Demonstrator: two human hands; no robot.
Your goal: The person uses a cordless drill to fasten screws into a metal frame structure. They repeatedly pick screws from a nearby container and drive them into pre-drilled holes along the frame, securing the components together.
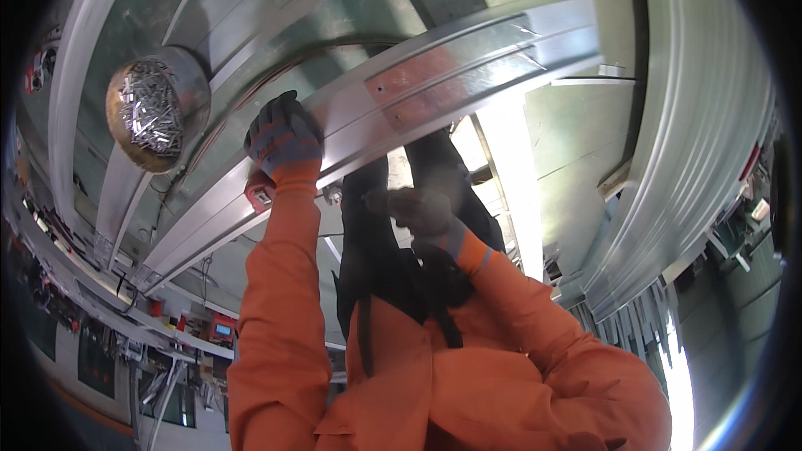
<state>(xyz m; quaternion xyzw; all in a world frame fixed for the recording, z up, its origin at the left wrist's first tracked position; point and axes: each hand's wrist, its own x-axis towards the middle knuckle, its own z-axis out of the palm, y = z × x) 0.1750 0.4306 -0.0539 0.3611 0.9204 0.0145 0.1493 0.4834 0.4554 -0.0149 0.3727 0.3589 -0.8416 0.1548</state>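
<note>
A long silver metal profile [342,117] runs slantwise before me, from the lower left up to the upper right. My left hand [284,134], in a grey and orange work glove, grips its upper edge with the fingers bent over it. Just below that wrist, against the profile, is a small red object [260,191] that looks like a tape measure. My right hand [426,215], also gloved, is apart from the profile, in front of my dark trousers. Its fingers look curled together but blurred, and anything in them cannot be made out.
A round tub [194,88] full of small metal pieces stands left of the profile. More long profiles [693,117] are stacked at the right. A pale green work surface [576,159] lies beneath. Tools and a red device with a screen [222,330] sit at the lower left.
</note>
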